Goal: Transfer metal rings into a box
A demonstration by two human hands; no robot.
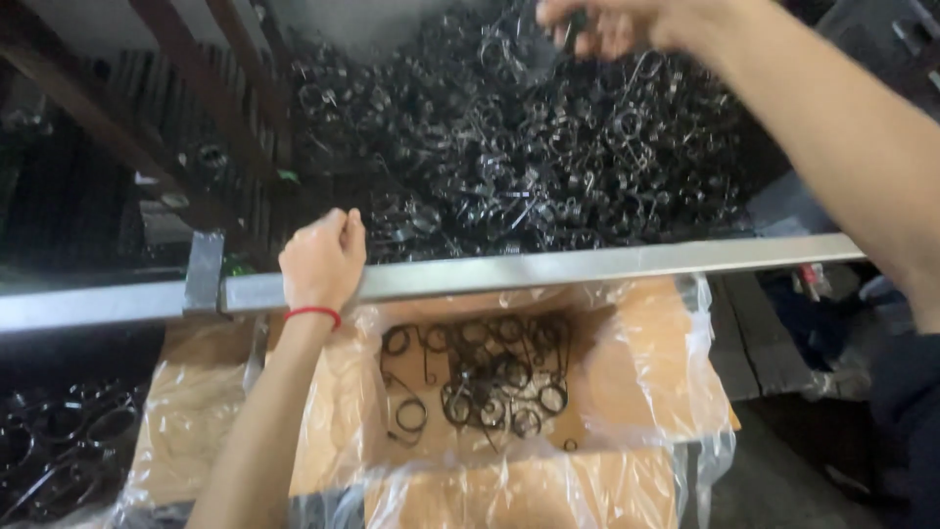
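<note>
My left hand (323, 260) is closed as a fist on a long grey metal bar (587, 264) that crosses the view; a red string circles its wrist. My right hand (612, 24) reaches far up into a big heap of dark wire spring clips (529, 147), fingers curled on one or more clips, partly cut off by the top edge. Below the bar stands a cardboard box (636, 362) lined with clear plastic, with several wire clips (485, 377) lying on its bottom.
A second plastic-lined box (186, 411) stands to the left of the first. More dark wire clips (59, 441) lie at the lower left. Brown slanted beams (196, 88) rise at the upper left. A dark floor (783, 470) shows at the right.
</note>
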